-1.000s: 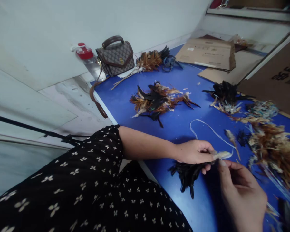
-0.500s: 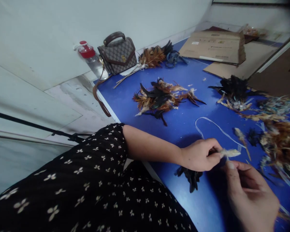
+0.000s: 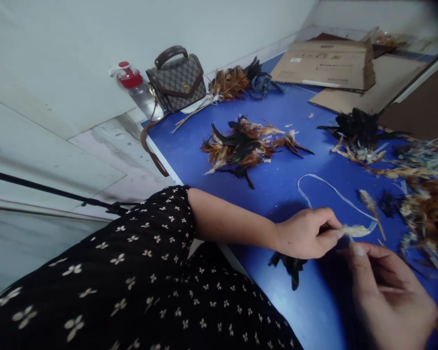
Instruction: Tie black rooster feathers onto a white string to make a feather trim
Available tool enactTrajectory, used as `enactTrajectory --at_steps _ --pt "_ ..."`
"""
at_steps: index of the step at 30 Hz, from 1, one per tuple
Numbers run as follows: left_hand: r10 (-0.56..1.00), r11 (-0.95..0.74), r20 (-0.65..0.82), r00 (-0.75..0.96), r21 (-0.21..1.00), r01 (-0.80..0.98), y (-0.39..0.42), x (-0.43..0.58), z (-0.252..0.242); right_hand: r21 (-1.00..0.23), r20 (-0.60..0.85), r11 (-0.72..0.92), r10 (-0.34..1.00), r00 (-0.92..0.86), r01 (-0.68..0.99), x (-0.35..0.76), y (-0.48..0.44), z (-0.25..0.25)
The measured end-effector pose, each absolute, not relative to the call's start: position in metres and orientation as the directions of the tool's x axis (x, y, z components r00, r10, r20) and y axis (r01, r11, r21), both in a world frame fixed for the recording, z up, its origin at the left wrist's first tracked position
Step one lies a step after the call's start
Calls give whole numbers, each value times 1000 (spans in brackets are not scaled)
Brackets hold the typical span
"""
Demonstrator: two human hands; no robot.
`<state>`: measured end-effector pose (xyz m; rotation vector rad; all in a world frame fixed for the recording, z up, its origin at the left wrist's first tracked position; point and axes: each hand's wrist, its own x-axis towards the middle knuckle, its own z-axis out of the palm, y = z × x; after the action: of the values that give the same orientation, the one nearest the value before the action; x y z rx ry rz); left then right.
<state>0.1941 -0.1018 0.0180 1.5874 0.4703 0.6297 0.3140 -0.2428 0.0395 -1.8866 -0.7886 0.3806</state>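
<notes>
My left hand is closed in a pinch on a small bunch of black feathers, whose pale quill ends stick out to the right of my fingers. The dark tips hang below my palm over the blue table. My right hand sits just below and right of the quill ends, fingers curled, its thumb tip almost touching them. A thin white string loops on the table behind the quills and runs toward them.
A heap of brown and black feathers lies mid-table, more feather piles to the right. A brown handbag, a red-capped bottle and a bound feather bunch stand at the far edge, flattened cardboard boxes beyond.
The black feather bunch has been drawn up into my left hand, so less of it shows below the palm. Both hands stay together at the quill ends; the view has shifted slightly.
</notes>
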Motion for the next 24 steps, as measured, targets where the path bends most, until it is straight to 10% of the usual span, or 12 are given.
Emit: enactTrajectory --at_steps 24 --pt "675 -158 107 730 987 2 -96 190 21 -920 123 -239 576 808 311 294 -242 53"
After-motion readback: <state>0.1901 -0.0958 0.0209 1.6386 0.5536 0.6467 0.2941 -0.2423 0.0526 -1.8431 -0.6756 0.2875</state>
